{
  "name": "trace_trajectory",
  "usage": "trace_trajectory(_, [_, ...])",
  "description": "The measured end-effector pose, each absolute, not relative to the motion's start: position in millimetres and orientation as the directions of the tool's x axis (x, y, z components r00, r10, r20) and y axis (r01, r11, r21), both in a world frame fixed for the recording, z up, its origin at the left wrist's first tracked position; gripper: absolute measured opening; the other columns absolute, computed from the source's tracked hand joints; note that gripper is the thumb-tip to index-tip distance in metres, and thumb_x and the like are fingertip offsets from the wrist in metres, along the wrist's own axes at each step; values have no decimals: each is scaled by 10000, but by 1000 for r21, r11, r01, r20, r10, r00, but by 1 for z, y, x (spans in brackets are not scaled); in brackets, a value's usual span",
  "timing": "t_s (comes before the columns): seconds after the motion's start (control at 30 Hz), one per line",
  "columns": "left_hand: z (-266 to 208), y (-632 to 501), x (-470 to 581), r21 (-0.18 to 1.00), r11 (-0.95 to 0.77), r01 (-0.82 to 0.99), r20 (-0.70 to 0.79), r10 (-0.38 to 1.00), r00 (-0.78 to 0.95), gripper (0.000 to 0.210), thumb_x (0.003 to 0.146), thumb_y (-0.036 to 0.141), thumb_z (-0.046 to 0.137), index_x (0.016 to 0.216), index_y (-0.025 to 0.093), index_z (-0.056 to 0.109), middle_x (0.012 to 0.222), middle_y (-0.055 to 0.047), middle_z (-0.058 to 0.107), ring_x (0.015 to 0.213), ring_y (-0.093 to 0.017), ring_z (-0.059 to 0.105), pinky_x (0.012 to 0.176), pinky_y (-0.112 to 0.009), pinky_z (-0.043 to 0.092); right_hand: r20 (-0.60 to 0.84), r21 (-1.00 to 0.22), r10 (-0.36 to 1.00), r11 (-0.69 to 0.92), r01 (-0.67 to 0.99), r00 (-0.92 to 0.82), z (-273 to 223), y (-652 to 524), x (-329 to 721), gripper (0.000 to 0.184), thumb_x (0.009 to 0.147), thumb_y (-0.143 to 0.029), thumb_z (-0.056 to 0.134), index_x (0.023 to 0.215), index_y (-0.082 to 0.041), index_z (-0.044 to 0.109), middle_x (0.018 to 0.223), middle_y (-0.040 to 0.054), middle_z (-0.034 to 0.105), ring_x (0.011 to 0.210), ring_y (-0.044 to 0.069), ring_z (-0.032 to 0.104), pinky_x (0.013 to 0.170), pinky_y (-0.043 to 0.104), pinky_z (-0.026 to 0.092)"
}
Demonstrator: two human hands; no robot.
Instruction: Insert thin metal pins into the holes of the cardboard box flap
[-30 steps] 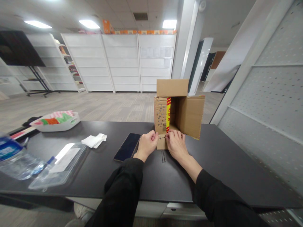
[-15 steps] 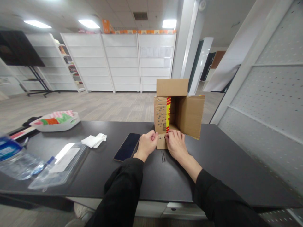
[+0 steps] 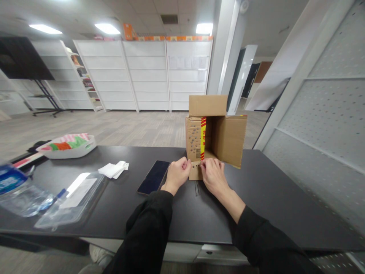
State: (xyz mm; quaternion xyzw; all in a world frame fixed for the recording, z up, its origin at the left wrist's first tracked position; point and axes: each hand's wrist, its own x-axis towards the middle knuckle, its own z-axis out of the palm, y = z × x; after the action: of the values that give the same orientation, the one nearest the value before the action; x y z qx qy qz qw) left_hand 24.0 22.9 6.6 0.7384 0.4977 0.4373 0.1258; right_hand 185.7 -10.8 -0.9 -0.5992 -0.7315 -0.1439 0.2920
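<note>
One curled left hand (image 3: 177,174) stays by the flap (image 3: 195,175) of the box (image 3: 195,133), near the far edge of the counter (image 3: 262,198), while the curled right hand (image 3: 214,176) slid slightly right, showing more flap; I can't tell what they hold.

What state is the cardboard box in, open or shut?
Open: the cardboard box has its top flap standing up and its right flap swung outward, leaving the inside visible.

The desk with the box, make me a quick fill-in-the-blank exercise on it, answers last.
The phone lies nearer the ____ hand.
The tape on the box is red and ____.
Each sleeve is ____.
The label on the bottle is mostly ____.

Missing words: left; yellow; black; blue.
</note>
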Motion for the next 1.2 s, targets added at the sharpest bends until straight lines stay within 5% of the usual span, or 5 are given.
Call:
trace_trajectory(0.5, [8, 22, 24, 625, -471, 623, 519, 847, 119, 389, 861, 373, 450, 570, 199, 260, 509, 57, 294, 500, -88, 273, 533, -224, 237, 550, -94, 813, 286, 954, -189, 3, -16, 187, 230, 949, -175, 367, 999, -205, 589, 960, 84, 625, 922, 237, 499, 798, 367, 304])
trace_trajectory(1.2, [8, 22, 24, 633, -475, 612, 522, 845, 116, 386, 862, 366, 452, 571, 196, 264, 511, 58, 289, 500, -85, 271, 534, -225, 235, 610, -196, 774, 353, 915, -168, 4, -17, 187, 154, 930, -205, 420, 920, -193, 573, 909, 58, 646, 895, 206, 557, 821, 339, 294])
